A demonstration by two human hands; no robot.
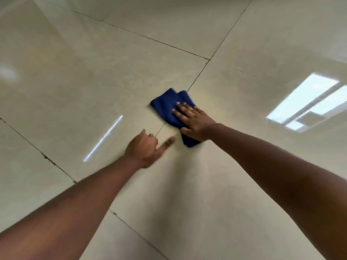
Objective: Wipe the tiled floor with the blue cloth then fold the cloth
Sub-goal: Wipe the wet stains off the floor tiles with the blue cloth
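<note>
A dark blue cloth [167, 107], folded over on itself, lies on the glossy beige tiled floor [93, 81], across a grout line. My right hand [193, 121] lies flat on the cloth's near half, fingers spread, palm pressing it to the tile. My left hand [147, 147] hovers just left of the cloth, apart from it, fingers curled and thumb stuck out toward the cloth's near corner. It holds nothing. The part of the cloth under my right palm is hidden.
Large polished tiles run in every direction, split by dark grout lines [199, 76]. A window reflection [308, 102] shines on the right and a thin light streak [103, 138] on the left. Small dark specks sit in the grout at lower left [47, 159].
</note>
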